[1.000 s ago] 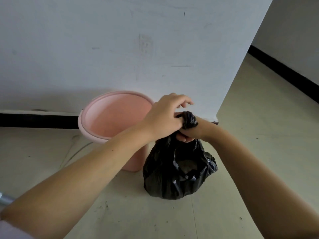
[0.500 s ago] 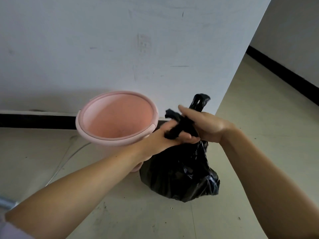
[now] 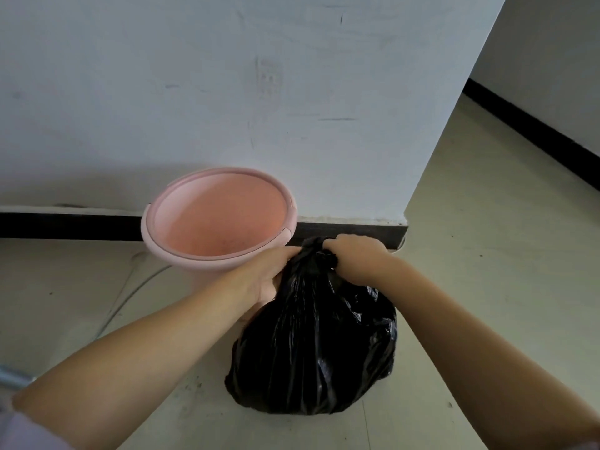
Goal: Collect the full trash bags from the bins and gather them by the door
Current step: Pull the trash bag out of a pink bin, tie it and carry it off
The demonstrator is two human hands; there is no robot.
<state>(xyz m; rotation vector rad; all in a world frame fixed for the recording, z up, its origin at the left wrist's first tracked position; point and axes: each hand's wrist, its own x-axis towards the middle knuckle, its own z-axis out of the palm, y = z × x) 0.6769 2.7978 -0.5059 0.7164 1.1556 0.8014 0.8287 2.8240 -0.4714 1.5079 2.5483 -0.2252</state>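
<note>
Black trash bag (image 3: pixel 315 345) is sitting on the pale floor (image 3: pixel 487 287) at about 6 o'clock in the head view, bulging and full, though its contents are hidden by the dark plastic. Its long axis is running upright, with the gathered neck pointing up toward 12 o'clock and the fat base resting on the floor. Both hands are meeting at that neck: the left hand (image 3: pixel 266 274) is gripping it from the 9 o'clock side, fingers curled into the plastic, and the right hand (image 3: pixel 354 258) is clamping it from the 3 o'clock side, fingers wrapped tightly round the bunched top. Just beyond the bag, toward 11 o'clock, a pink bin (image 3: pixel 181 251) is standing with its mouth facing the camera; its inside is showing bare pink with no liner or rubbish. Behind the bin a black skirting strip (image 3: pixel 65 225) is running along the foot of a white wall (image 3: pixel 227 92). At about 8 o'clock a thin pale cable (image 3: pixel 130 297) is lying on the floor.
</note>
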